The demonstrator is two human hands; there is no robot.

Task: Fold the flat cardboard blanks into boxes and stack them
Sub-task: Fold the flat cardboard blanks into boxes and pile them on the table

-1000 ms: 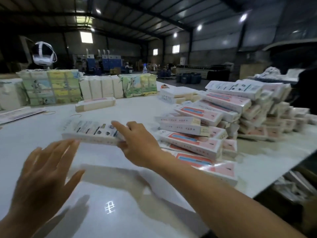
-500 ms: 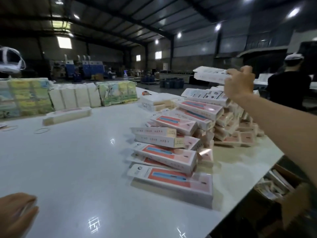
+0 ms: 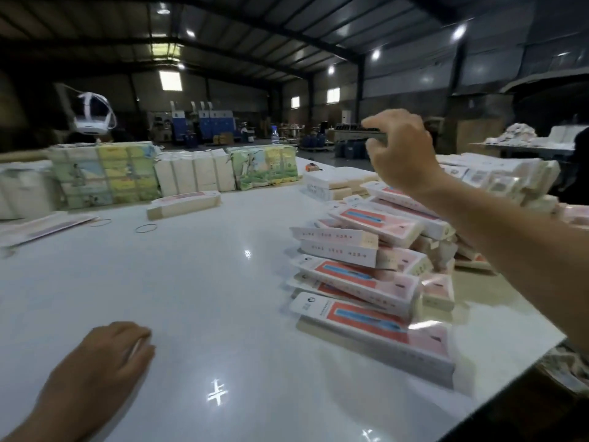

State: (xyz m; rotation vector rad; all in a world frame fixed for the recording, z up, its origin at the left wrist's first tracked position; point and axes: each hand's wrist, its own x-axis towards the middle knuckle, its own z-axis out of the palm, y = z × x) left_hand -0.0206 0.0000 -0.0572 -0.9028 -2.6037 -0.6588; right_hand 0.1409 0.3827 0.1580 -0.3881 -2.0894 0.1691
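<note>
A sprawling pile of folded pink-and-red boxes [image 3: 366, 279] covers the right side of the white table [image 3: 191, 298]; the nearest box [image 3: 376, 327] lies flat at the pile's front. My right hand [image 3: 398, 151] hovers above the back of the pile with loosely curled fingers and nothing in them. Near the front left, my left hand [image 3: 108, 362] rests on the tabletop, fingers loosely curled under, holding nothing I can see. A low stack of flat blanks [image 3: 183, 204] lies mid-table, further back.
Wrapped printed bundles [image 3: 105, 173] and white bundles [image 3: 194, 173] line the far edge. Two rubber bands [image 3: 146, 228] lie beside the blanks. A white block of blanks [image 3: 334, 183] stands behind the pile. The table's edge [image 3: 510, 371] runs diagonally at the right.
My right hand carried a folded box from mid-table up to the top of the pile, let it go, and is now empty. My left hand drew back and curled.
</note>
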